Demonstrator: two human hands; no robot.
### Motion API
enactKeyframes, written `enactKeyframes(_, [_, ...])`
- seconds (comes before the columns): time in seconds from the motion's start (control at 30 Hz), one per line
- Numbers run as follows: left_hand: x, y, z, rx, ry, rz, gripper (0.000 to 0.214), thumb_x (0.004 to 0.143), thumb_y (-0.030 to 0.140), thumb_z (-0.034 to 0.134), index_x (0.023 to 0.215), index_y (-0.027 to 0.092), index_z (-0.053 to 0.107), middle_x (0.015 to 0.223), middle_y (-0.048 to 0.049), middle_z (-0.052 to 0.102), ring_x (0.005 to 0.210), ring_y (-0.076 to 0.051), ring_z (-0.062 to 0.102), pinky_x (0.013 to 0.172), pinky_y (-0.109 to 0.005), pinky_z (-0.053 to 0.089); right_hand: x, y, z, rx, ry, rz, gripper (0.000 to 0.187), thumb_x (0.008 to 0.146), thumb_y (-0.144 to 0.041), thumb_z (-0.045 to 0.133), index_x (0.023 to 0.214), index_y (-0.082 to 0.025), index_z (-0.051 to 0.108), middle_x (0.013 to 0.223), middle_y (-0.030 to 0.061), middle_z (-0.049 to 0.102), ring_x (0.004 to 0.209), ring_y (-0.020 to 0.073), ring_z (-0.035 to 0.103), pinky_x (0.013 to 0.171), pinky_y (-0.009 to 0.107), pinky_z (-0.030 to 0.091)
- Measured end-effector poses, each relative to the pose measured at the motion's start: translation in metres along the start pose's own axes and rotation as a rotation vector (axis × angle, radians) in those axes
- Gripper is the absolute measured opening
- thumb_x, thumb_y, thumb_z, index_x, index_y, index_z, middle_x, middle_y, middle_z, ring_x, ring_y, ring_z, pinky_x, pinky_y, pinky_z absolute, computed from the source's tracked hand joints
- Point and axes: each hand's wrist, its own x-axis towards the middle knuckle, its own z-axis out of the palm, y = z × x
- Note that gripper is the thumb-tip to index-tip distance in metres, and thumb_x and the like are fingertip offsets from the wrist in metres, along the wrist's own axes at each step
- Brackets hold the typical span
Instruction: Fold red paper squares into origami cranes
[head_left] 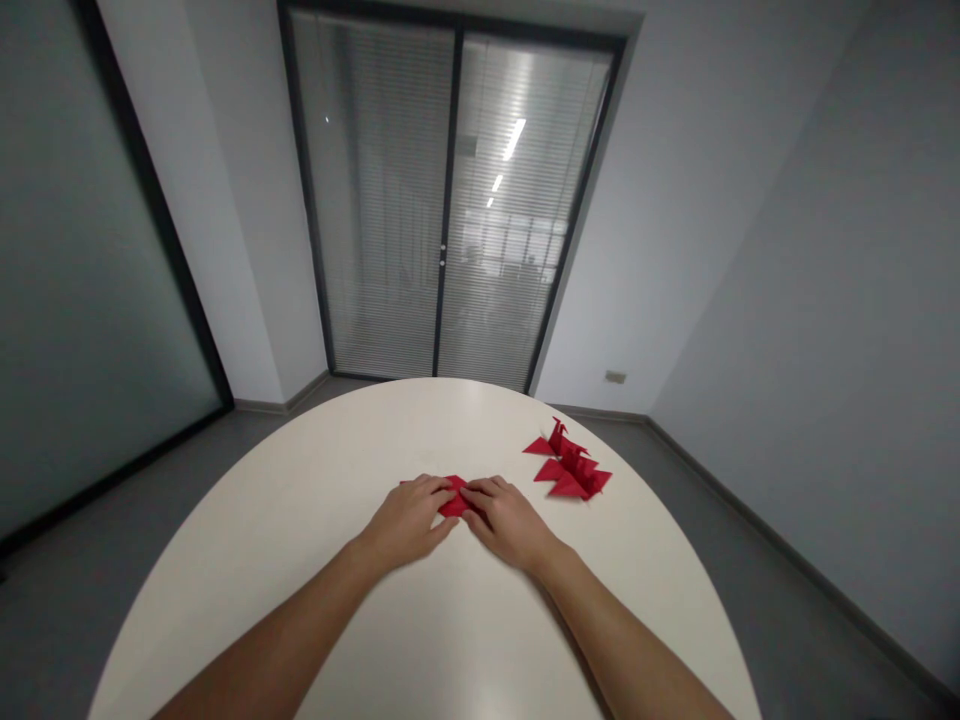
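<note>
A piece of red folded paper [454, 497] lies flat on the white round table [442, 620], partly covered by my fingers. My left hand [411, 518] presses on its left side, fingers bent over it and thumb near its front edge. From the other side, my right hand [507, 518] has its fingertips and thumb closed on the paper's right edge. How the paper is folded beneath the fingers is hidden. To the right of my hands, several red origami cranes [576, 474] sit close together on the tabletop.
Beyond the table's rounded far edge stands a glass double door [450, 200] with blinds and dark frames. A frosted glass panel [75, 250] is on the left. Pale walls [750, 250] and a grey floor [675, 455] surround the table; a wall socket [615, 377] sits low at the right.
</note>
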Motion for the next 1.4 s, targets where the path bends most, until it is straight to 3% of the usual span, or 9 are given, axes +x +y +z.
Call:
enactKeyframes(0.13, [0.001,0.000,-0.004,-0.028,-0.018,-0.027,0.033,0.096,0.037,0.054,0.126,0.025,0.063,0.124,-0.0072,0.069,0.115,-0.025,0.060,0.099,-0.038,0.046,-0.001,0.005,0.000,0.026,-0.006,0.005,0.033,0.100,-0.033,0.051,0.126,-0.020,0.068,0.120,0.0100,0.070,0.107,0.0251,0.059,0.097,0.038,0.043])
enactKeyframes(0.37, [0.005,0.001,-0.006,0.010,-0.028,-0.091,0.025,0.099,0.030,0.046,0.108,0.022,0.069,0.107,-0.0067,0.073,0.100,-0.024,0.065,0.086,-0.033,0.048,0.000,0.008,-0.004,0.086,0.010,-0.011,0.027,0.100,-0.028,0.052,0.111,-0.023,0.076,0.110,0.0071,0.074,0.103,0.0237,0.060,0.093,0.036,0.043])
enactKeyframes(0.7, [0.006,0.003,0.001,0.050,0.006,-0.189,0.025,0.098,0.026,0.046,0.102,0.020,0.069,0.105,-0.0089,0.073,0.100,-0.024,0.066,0.088,-0.033,0.048,-0.001,0.015,-0.005,0.168,0.058,0.169,0.019,0.091,-0.022,0.058,0.084,-0.019,0.076,0.086,0.0056,0.073,0.086,0.0212,0.061,0.080,0.031,0.044])
enactKeyframes(0.9, [0.008,0.003,0.002,0.061,0.006,-0.204,0.021,0.096,0.023,0.048,0.102,0.020,0.068,0.104,-0.0082,0.073,0.098,-0.024,0.066,0.086,-0.033,0.048,-0.003,0.024,-0.003,0.251,0.072,0.211,0.022,0.089,-0.016,0.055,0.096,-0.022,0.075,0.092,0.0038,0.075,0.087,0.0209,0.064,0.078,0.030,0.046])
enactKeyframes(1.17, [0.008,0.003,0.001,0.040,-0.002,-0.184,0.030,0.094,0.015,0.049,0.116,0.023,0.067,0.114,-0.0068,0.073,0.106,-0.023,0.066,0.092,-0.034,0.048,-0.003,0.028,-0.002,0.283,0.081,0.158,0.032,0.079,-0.001,0.053,0.091,-0.021,0.076,0.099,0.0058,0.070,0.092,0.0190,0.065,0.084,0.028,0.049])
enactKeyframes(1.4, [0.007,0.005,-0.003,0.051,-0.075,-0.129,0.032,0.089,0.008,0.051,0.103,0.026,0.074,0.118,-0.0055,0.073,0.110,-0.024,0.064,0.095,-0.037,0.047,-0.006,0.024,-0.010,0.197,0.015,0.098,0.027,0.083,-0.009,0.056,0.095,-0.021,0.077,0.097,0.0058,0.073,0.093,0.0206,0.064,0.085,0.030,0.048])
